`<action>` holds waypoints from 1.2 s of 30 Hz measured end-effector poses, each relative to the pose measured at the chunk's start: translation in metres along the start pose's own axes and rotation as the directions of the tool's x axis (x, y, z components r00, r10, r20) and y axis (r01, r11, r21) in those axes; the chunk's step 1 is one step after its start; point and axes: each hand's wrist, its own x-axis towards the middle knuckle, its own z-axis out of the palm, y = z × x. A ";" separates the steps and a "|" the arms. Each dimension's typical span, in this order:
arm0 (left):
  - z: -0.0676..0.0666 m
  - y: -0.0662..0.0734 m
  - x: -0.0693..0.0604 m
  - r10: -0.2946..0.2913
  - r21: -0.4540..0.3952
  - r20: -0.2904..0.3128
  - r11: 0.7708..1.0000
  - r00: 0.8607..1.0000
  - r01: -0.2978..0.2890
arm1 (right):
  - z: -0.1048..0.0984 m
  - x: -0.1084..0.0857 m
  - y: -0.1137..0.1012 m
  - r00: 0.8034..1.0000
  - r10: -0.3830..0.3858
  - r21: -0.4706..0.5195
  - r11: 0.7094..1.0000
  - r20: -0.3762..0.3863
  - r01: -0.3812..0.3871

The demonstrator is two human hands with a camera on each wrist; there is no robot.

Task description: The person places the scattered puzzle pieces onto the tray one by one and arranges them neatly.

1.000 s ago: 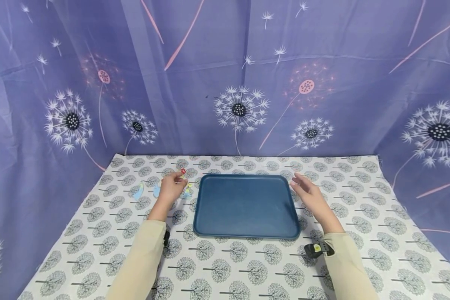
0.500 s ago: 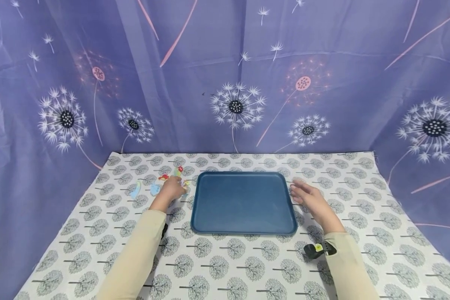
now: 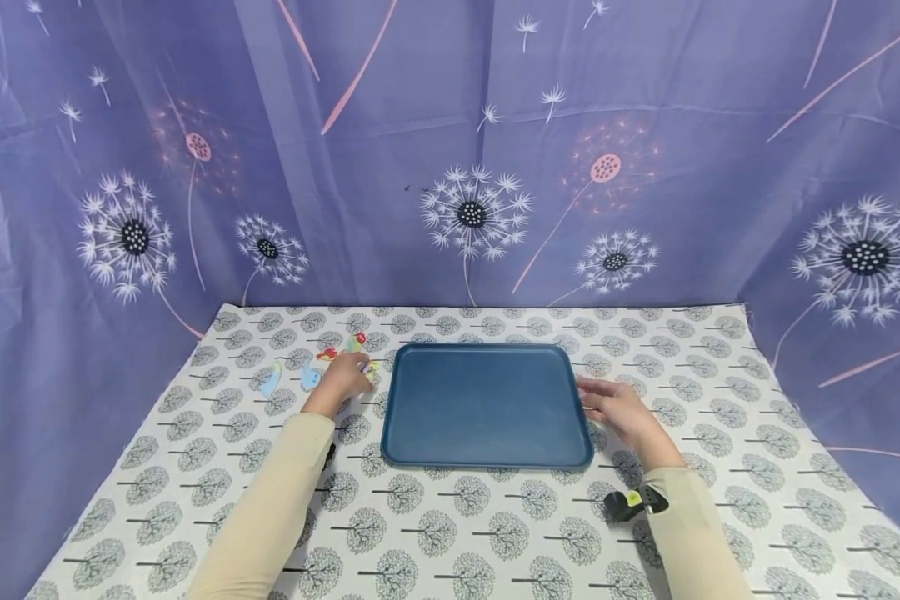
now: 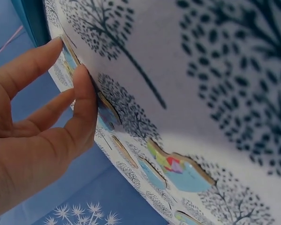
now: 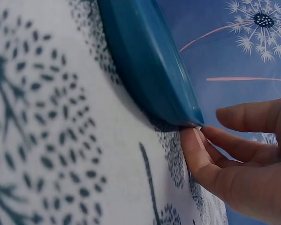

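Observation:
A blue tray (image 3: 487, 408) lies between the two hands. Beside its left edge, my left hand (image 3: 342, 377) reaches down over flat colourful pieces. In the left wrist view, that hand (image 4: 41, 117) has its index finger and thumb at either end of a small wooden-edged piece (image 4: 69, 55), pinching it. My right hand (image 3: 624, 412) is at the tray's right rim. Seen in the right wrist view, the fingers and thumb of this hand (image 5: 243, 159) meet the edge of the tray (image 5: 154, 70), loosely bent; whether something small lies between them is unclear.
Left of the tray lie a light blue curved piece (image 3: 272, 379), another blue piece (image 3: 310, 377), a red piece (image 3: 327, 354) and a red-and-green one (image 3: 356, 342). A tree-patterned cloth (image 3: 435, 533) covers the table; a purple dandelion curtain (image 3: 390, 208) hangs behind.
My left hand has moved down from the red-topped piece to one nearer the tray, uncovering a red piece. My right hand has come down and inward to the tray's rim.

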 end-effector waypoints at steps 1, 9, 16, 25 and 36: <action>0.000 0.000 0.000 -0.003 -0.002 0.003 1.000 1.000 0.003 | 0.000 0.001 0.001 1.000 0.000 -0.004 1.000 0.001 0.000; 0.000 0.001 0.004 -0.044 -0.007 0.056 0.999 0.997 0.045 | -0.002 0.002 0.006 1.000 0.021 -0.026 0.999 -0.006 -0.021; 0.001 -0.001 0.003 -0.043 -0.070 0.015 0.997 0.999 0.044 | -0.004 0.004 0.008 0.999 0.040 0.004 0.999 -0.005 -0.040; 0.002 -0.009 0.002 -0.026 -0.198 -0.090 0.980 0.996 0.008 | -0.009 0.006 0.009 0.999 0.053 -0.013 0.999 0.013 -0.053; -0.007 -0.004 0.008 -0.077 -0.503 -0.029 0.863 0.997 0.052 | -0.010 0.007 0.008 0.998 0.055 0.000 0.998 0.024 -0.055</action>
